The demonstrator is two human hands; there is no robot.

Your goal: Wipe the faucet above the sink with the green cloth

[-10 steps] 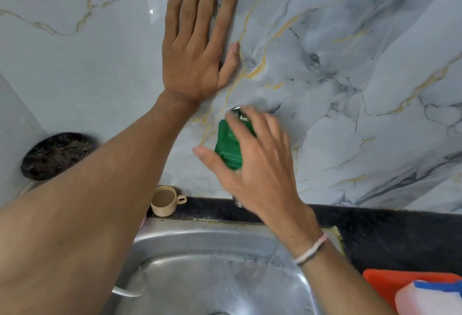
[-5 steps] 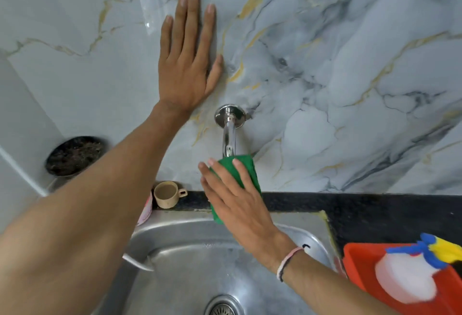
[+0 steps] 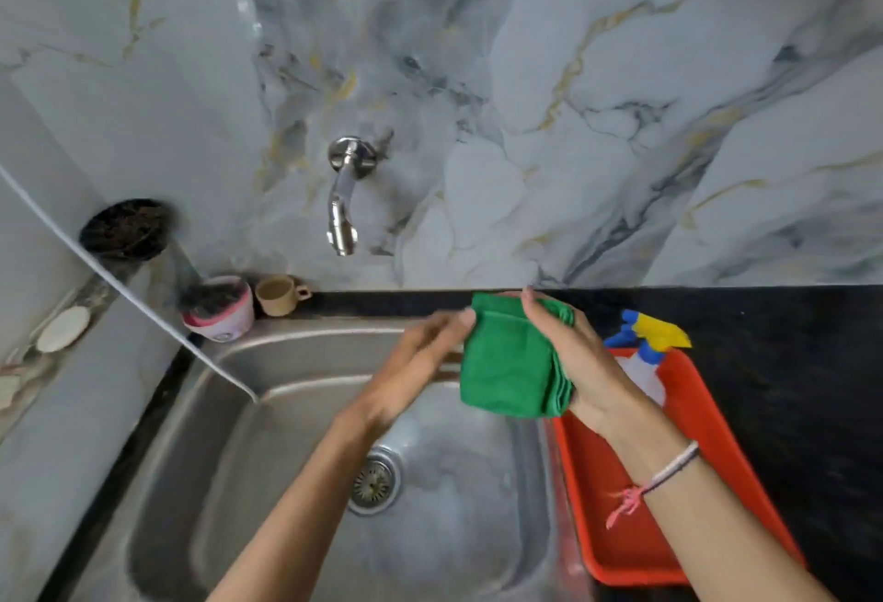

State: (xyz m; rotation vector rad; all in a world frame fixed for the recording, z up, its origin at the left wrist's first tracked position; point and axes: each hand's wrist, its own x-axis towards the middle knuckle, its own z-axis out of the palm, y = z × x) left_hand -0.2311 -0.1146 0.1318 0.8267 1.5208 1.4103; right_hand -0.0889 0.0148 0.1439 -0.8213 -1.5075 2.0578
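Both hands have come off the wall and the faucet [image 3: 345, 200] since 0.5 s ago; the left hand [image 3: 414, 365] no longer braces on the marble, and the green cloth [image 3: 509, 360] now sits low over the sink [image 3: 286, 434], well apart from the spout. The right hand [image 3: 580, 362] has a closed grip on the folded cloth's right edge, and the left hand's fingertips pinch its upper left corner.

Risks, as I judge them: the loose folded layers could slip from the grip and drop into the basin, or a swinging elbow could knock the spray bottle [image 3: 642, 353] in the red tray [image 3: 716, 434] just beside the right wrist.

Motion blur softens the left hand. The cloth hides both palms, and the bottle's body is mostly covered by the right hand.
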